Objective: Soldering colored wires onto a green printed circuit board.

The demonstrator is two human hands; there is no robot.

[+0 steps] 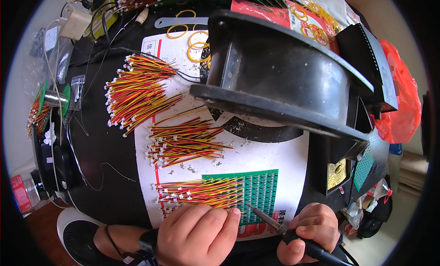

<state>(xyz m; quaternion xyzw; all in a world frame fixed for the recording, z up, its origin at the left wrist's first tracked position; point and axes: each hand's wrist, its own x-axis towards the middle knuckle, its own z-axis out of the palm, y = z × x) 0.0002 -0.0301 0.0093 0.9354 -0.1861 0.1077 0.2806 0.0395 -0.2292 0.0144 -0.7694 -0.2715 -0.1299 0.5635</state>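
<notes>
My right hand point(316, 231) is wrapped round the black handle of a soldering iron point(263, 216). The iron's metal tip points left, at a green circuit board point(260, 192) on the white sheet. My left hand point(199, 234) is closed, thumb and fingertips together at the board's lower edge; what it pinches is hidden. Red, yellow and black wires with white connectors point(197, 192) lie in rows across the board's left part. Behind them rest a loose pile of similar wires point(188, 140) and a larger bundle point(142, 89).
A big black fan housing point(284, 73) stands over the sheet's far right. A yellow tip-cleaning sponge point(337, 173) sits right of the sheet. Rubber bands point(198, 51) lie at the back, a solder spool point(56, 99) at the left. A red plastic bag point(401, 92) hangs at the right.
</notes>
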